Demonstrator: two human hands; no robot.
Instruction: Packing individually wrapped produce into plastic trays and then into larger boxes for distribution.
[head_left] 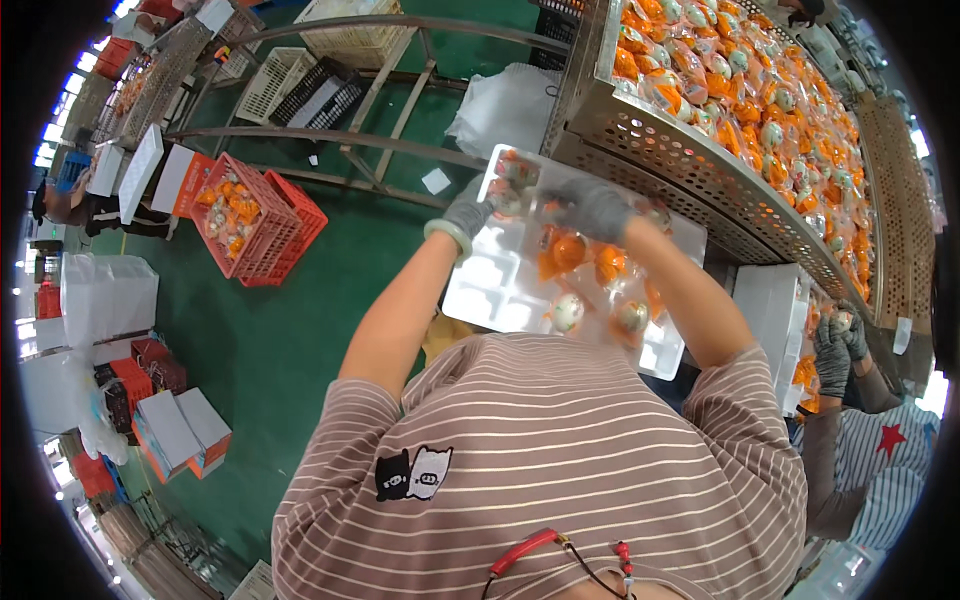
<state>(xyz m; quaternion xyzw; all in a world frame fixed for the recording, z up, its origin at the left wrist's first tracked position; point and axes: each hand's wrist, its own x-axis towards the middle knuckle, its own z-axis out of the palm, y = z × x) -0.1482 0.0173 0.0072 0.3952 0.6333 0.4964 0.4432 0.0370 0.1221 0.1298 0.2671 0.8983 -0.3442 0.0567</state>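
A white compartmented tray (pixel 475 290) lies before me, holding several bagged round fruits, some orange (pixel 568 250), some pale with green markings (pixel 567 313). My left hand (pixel 470 213), in a grey glove below a pale green bangle, is at the tray's upper left edge beside wrapped fruits (pixel 515 172); its fingertips are unclear. My right hand (pixel 590 208), also grey-gloved, reaches over the tray's upper middle, smeared by motion, so what its fingers hold is unclear.
A perforated metal bin (pixel 640 140) full of wrapped fruit rises at upper right. A co-worker's gloved hands (pixel 832 350) handle fruit at right. Metal rails (pixel 300 133) cross the back. Red crates (pixel 260 235) with fruit stand on the green floor at left; another person (pixel 65 205) is behind.
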